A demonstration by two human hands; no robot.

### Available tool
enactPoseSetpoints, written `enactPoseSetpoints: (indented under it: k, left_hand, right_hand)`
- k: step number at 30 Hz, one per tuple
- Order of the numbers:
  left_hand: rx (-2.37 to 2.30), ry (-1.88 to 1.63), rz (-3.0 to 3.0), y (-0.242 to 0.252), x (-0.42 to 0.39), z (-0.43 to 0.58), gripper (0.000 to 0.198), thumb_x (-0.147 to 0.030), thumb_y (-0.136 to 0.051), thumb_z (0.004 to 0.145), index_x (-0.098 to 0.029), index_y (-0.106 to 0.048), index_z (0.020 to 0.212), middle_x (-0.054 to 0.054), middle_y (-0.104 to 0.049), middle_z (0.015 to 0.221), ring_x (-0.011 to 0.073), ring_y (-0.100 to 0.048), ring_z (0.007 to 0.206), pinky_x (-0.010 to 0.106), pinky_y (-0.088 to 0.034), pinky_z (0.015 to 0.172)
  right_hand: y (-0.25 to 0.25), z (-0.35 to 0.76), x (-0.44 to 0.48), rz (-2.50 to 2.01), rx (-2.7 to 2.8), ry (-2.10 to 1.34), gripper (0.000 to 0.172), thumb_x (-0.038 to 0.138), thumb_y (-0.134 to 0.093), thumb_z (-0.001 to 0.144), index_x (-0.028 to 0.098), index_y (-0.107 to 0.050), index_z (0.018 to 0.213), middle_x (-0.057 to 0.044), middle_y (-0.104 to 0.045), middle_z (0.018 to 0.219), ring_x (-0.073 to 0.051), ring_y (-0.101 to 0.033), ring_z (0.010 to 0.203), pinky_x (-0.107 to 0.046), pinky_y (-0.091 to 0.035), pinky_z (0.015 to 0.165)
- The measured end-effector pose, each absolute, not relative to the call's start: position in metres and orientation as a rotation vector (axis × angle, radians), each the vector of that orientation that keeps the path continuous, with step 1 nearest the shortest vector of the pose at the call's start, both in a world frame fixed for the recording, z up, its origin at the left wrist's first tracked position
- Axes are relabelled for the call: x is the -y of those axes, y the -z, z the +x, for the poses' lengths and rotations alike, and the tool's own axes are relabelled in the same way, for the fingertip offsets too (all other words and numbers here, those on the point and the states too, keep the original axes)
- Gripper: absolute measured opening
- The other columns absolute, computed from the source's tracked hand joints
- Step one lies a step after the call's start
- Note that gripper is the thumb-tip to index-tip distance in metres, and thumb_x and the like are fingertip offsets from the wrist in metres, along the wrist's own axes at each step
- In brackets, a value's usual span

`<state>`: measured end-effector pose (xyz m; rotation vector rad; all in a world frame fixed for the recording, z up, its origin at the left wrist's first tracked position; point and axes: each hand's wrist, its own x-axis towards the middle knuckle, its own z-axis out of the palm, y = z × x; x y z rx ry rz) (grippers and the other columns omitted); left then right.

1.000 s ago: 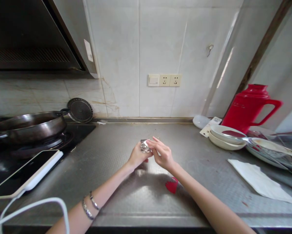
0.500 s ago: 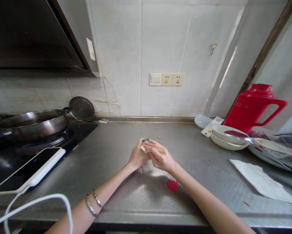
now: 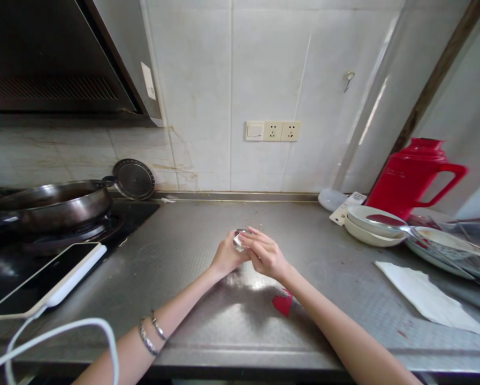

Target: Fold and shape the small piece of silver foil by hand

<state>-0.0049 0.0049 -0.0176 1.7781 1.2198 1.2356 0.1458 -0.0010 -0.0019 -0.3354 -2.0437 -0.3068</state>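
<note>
My left hand and my right hand meet above the middle of the steel counter. Both are closed round a small shiny, clear-looking object held between their fingertips. Most of it is hidden by the fingers, so I cannot name it. A small red piece lies on the counter just under my right forearm. Two bracelets sit on my left wrist.
A dark pan sits on the hob at the left, with a phone and white cable in front. At the right stand a red jug, stacked plates and a white napkin.
My right fingers have closed further over the shiny object, hiding more of it. Both hands stay in nearly the same spot above the counter.
</note>
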Motion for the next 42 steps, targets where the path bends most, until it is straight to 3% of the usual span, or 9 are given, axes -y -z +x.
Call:
enactPoseSetpoints:
  k: [5,12,19,27,33,42]
  left_hand:
    - [-1.171,-1.206,1.709,0.012,-0.004,-0.007,0.031,-0.025,-0.069,0.064,-0.017,-0.056,0.090,-0.004,-0.061,0.064,0.0109,-0.054,0.048,0.020,-0.041,0.044]
    - [-1.197,-1.182,1.691,0.004,-0.001,-0.003,0.046,-0.039,-0.075,0.061,-0.017,-0.060,0.098,-0.001,-0.065,0.075,0.0094,-0.055,0.052,0.018,-0.042,0.044]
    - [-1.140,-1.199,1.723,0.012,-0.008,-0.011,0.037,-0.031,-0.070,0.065,-0.015,-0.056,0.095,-0.003,-0.062,0.067,0.0108,-0.056,0.047,0.020,-0.045,0.041]
    - [-1.151,-1.231,1.600,0.004,-0.003,-0.005,0.051,-0.039,-0.077,0.061,-0.015,-0.059,0.102,0.000,-0.064,0.076,0.0089,-0.055,0.052,0.016,-0.043,0.038]
    - [-1.072,-1.243,1.559,0.001,-0.006,-0.011,0.056,-0.037,-0.080,0.055,-0.014,-0.056,0.099,-0.003,-0.062,0.070,0.0095,-0.054,0.050,0.019,-0.047,0.037]
    - [-1.139,-1.254,1.579,0.004,-0.008,-0.009,0.052,-0.038,-0.078,0.061,-0.013,-0.059,0.103,-0.001,-0.062,0.071,0.0080,-0.052,0.048,0.017,-0.044,0.035]
  right_hand:
    - [-0.003,0.143,0.005,-0.272,2.119,0.339,0.033,0.006,-0.044,0.088,0.016,-0.057,0.117,-0.012,-0.070,0.108,-0.021,-0.061,0.114,-0.045,-0.047,0.104]
    - [-0.003,0.155,-0.007,-0.400,1.993,0.374,0.033,0.005,-0.045,0.088,0.017,-0.057,0.116,-0.013,-0.071,0.106,-0.022,-0.066,0.104,-0.049,-0.050,0.099]
    - [-0.002,0.144,0.007,-0.267,2.092,0.398,0.037,0.006,-0.045,0.088,0.014,-0.053,0.123,-0.013,-0.071,0.107,-0.021,-0.062,0.112,-0.045,-0.048,0.103]
    - [-0.003,0.157,-0.007,-0.367,1.981,0.405,0.038,0.005,-0.045,0.087,0.017,-0.054,0.122,-0.012,-0.071,0.107,-0.020,-0.065,0.106,-0.047,-0.049,0.101]
    - [-0.004,0.150,0.003,-0.288,2.052,0.423,0.044,0.004,-0.048,0.086,0.017,-0.049,0.128,-0.011,-0.072,0.105,-0.020,-0.064,0.108,-0.046,-0.047,0.104]
    - [-0.004,0.158,-0.010,-0.470,1.920,0.151,0.029,0.011,-0.047,0.090,0.021,-0.063,0.112,-0.008,-0.072,0.105,-0.021,-0.068,0.101,-0.045,-0.047,0.101]
